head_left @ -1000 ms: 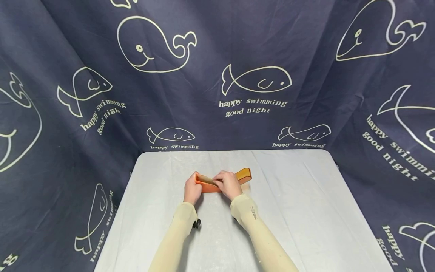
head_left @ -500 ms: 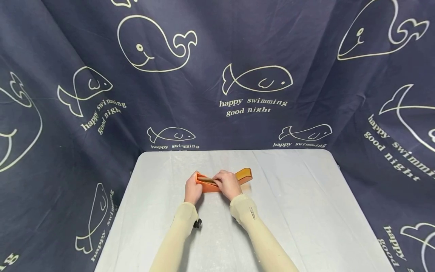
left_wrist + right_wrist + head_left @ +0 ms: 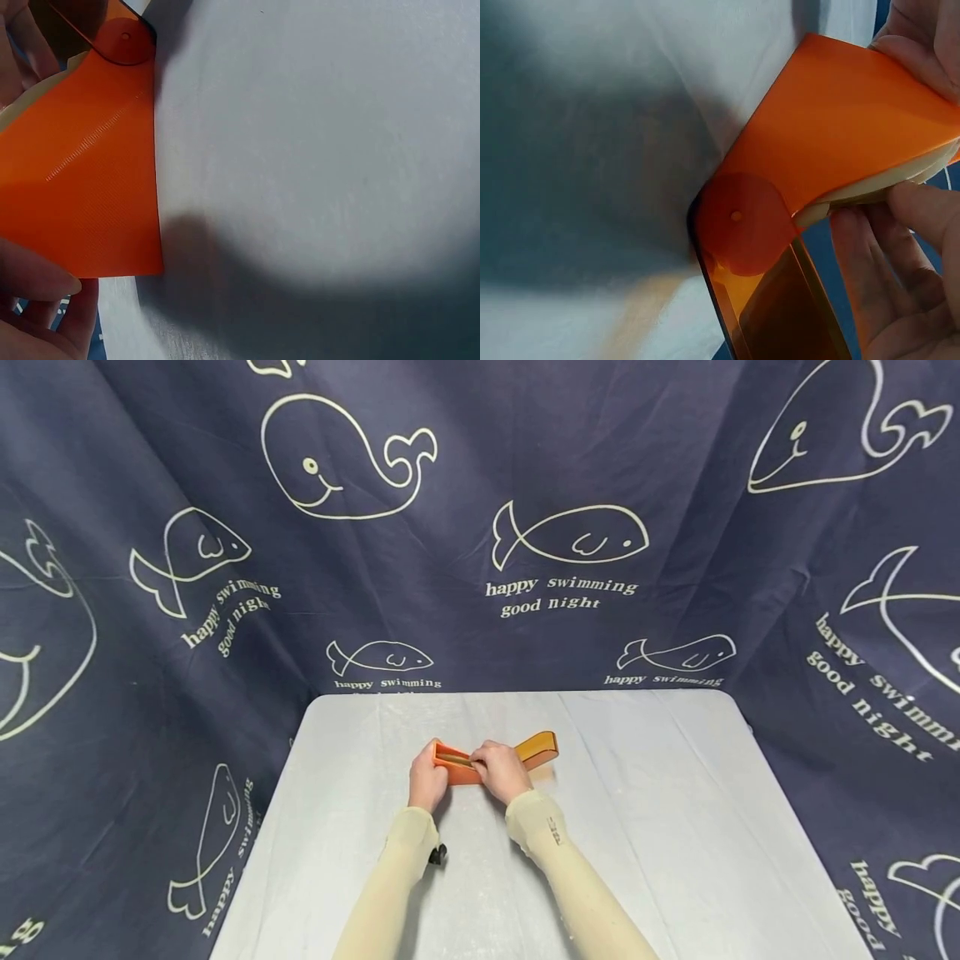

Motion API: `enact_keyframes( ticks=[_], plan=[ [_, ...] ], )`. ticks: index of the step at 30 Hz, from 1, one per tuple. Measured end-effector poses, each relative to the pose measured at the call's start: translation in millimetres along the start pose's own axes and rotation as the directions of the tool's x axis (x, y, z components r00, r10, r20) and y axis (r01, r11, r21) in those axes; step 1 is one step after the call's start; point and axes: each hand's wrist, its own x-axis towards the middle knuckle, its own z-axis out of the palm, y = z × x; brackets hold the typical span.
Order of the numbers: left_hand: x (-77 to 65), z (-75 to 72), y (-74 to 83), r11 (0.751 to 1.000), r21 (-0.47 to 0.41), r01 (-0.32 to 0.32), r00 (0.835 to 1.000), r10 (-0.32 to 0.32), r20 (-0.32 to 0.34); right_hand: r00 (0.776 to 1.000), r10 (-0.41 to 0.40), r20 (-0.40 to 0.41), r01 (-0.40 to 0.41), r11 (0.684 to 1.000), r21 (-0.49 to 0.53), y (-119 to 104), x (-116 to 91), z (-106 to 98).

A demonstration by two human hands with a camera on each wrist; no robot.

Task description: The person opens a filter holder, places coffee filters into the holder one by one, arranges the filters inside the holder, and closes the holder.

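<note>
An orange open-topped case [image 3: 463,775] stands on the table, its see-through amber lid [image 3: 543,745] swung out to the right on a round hinge. My left hand [image 3: 427,777] grips the case's left end, thumb on the near wall in the left wrist view. Inside the opening lies a flat tan piece with a curved edge [image 3: 881,178], thin and paper-like; its kind is unclear. My right hand [image 3: 502,771] pinches this edge between thumb and fingers over the case's middle. The lower part of the tan piece is hidden by the walls.
A white-covered table [image 3: 645,827] lies under both hands. Dark blue curtains [image 3: 450,552] with whale and fish prints rise behind it and at both sides. An amber patch of light falls beside the lid.
Inside the case the tan piece has shifted: its broad face showed at first, now mostly a narrow edge. Both hands keep nearly the same places and the lid stays swung out.
</note>
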Motion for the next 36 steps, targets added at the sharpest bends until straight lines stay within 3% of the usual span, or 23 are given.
enact_keyframes(
  ticks=[10,16,25,31,34,36],
  plan=[
    [-3.5,-1.0,3.9,1.0,-0.006,0.008,1.0,-0.008,0.008,0.999,0.013,0.032,-0.012,1.0,-0.029,1.0,-1.1,1.7],
    [-2.2,-0.3,4.3,1.0,-0.007,0.027,1.0,-0.027,0.011,1.0,0.009,0.004,-0.009,1.0,-0.019,-0.1,-2.0,-6.4],
    [-1.7,-0.8,2.4,0.998,-0.032,0.051,0.998,-0.05,0.029,0.988,0.009,-0.154,-0.012,1.0,-0.015,2.5,-8.1,-51.2],
    [-1.1,0.7,2.0,0.998,-0.024,0.053,0.999,-0.053,0.015,0.952,-0.037,-0.304,0.023,0.999,-0.048,23.8,-11.9,-77.8],
    [-1.4,1.8,1.1,0.999,-0.024,0.045,0.999,-0.045,0.013,0.932,-0.004,-0.361,0.003,1.0,-0.004,36.8,-18.2,-86.6],
    [-1.7,1.5,0.7,0.999,-0.025,0.046,0.999,-0.045,0.019,0.925,0.059,-0.376,-0.038,0.997,0.063,44.6,-24.1,-90.4]
  ],
)
